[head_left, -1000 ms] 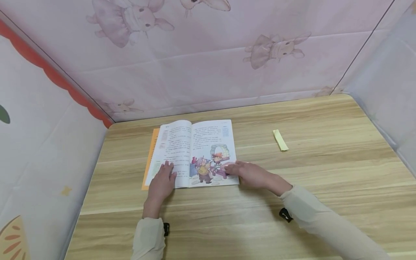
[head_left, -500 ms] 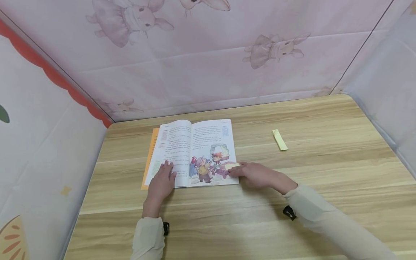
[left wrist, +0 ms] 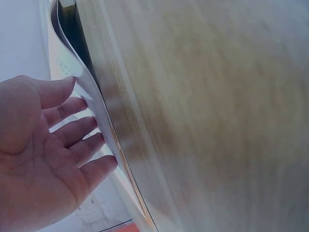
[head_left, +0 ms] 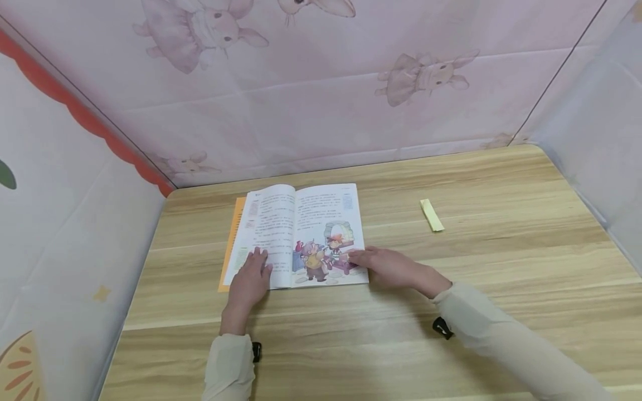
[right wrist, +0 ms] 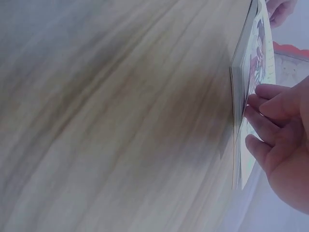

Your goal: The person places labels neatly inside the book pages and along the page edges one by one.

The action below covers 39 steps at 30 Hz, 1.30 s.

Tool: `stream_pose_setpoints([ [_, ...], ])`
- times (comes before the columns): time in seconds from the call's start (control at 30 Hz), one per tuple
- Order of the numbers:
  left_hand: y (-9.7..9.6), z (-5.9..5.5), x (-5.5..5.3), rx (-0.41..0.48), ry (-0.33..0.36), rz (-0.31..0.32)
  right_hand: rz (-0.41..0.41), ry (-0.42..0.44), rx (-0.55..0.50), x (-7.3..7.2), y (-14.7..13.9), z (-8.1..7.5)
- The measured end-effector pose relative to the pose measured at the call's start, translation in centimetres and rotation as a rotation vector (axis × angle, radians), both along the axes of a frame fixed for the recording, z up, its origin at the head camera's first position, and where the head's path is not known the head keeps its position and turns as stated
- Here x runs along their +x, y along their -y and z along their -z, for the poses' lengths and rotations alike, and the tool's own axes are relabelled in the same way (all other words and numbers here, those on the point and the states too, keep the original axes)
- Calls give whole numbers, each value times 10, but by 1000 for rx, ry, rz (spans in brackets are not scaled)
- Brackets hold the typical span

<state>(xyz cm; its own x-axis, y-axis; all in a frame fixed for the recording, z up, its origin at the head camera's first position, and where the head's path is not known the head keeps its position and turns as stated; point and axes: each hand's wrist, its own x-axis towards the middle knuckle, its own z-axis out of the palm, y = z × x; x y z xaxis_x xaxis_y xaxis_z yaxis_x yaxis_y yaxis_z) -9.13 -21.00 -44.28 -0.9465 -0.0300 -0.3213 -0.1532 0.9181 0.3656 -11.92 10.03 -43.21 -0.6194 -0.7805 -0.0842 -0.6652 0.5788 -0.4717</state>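
Note:
An open book [head_left: 326, 203] lies on the wooden table, a text page on the left, a coloured cartoon picture low on the right page. An orange cover edge [head_left: 234, 239] shows along its left side. My left hand [head_left: 249, 281] rests with spread, straight fingers on the lower left page; in the left wrist view the fingertips [left wrist: 91, 123] touch the paper. Over the lower right edge of the right page, my right hand [head_left: 391, 268] presses with extended fingers beside the picture. The right wrist view shows these fingers [right wrist: 263, 123] against the page; what lies beneath them is hidden.
A pale yellow paper strip [head_left: 432, 215] lies on the table [head_left: 501, 223] to the right of the book. Behind the table hangs a pink rabbit-print backdrop [head_left: 311, 106], with white panels at both sides. Black clips [head_left: 442, 327] sit by both sleeves.
My right hand shifted slightly right, showing a pale yellow slip on the page under its fingertips, then slid back left over it. The left hand and the book stay still.

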Motion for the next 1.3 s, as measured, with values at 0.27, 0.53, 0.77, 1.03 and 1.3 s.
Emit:
stream_pose_setpoints([
  [0.27,0,2,0,3,-36,10,-39,5,43,4,4,0],
  [0.53,-1,0,0,-8,-14,-5,-67,40,21,5,-6,-5],
  [0.77,-1,1,0,-14,-18,-5,-10,62,25,1,-17,-3],
  [1.03,0,3,0,-10,-12,-7,10,53,-6,-2,-11,1],
  [1.3,0,5,0,-13,-16,-4,1,8,-11,-2,0,4],
])
